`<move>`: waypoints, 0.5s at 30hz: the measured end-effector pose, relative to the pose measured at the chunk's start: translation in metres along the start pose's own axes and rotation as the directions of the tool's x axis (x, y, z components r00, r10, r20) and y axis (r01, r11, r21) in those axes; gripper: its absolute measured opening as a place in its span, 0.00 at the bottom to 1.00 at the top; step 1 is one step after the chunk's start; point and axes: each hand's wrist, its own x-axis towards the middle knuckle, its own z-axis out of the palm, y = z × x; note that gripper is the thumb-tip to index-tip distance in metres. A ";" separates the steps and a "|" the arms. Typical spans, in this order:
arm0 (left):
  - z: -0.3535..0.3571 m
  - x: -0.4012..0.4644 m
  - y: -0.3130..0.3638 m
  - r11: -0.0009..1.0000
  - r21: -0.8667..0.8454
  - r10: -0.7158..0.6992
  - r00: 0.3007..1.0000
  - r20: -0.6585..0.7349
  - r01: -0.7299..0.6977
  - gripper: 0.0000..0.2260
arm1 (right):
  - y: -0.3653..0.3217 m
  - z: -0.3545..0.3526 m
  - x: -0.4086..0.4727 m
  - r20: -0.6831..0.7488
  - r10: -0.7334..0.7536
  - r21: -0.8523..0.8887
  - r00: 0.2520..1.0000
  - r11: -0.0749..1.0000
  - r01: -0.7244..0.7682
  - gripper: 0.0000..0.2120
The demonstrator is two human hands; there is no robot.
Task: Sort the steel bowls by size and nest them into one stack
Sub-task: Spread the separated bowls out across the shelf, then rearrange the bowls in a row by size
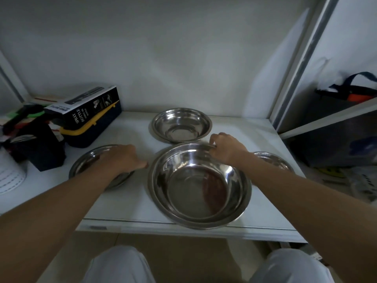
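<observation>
Single head view, looking forward-down, close over white shelf (130, 201)

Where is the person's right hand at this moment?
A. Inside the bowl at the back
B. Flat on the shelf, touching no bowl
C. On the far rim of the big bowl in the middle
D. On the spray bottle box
C: the right hand pinches the far rim of the big middle bowl, while the back bowl stands untouched.
</observation>
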 end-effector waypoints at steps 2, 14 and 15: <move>0.007 -0.008 0.003 0.998 0.068 0.009 1.000 -0.019 -0.008 0.20 | 0.004 0.001 -0.006 -0.007 0.028 0.005 1.000 1.000 -0.028 0.17; -0.018 -0.023 0.027 0.964 0.243 0.236 0.784 -0.574 -0.113 0.14 | 0.013 -0.003 -0.017 -0.173 0.179 0.342 0.969 0.933 -0.111 0.16; -0.025 -0.025 0.038 0.956 0.258 0.272 0.750 -0.603 -0.139 0.12 | 0.009 -0.009 -0.016 -0.180 0.221 0.474 0.958 0.873 -0.113 0.15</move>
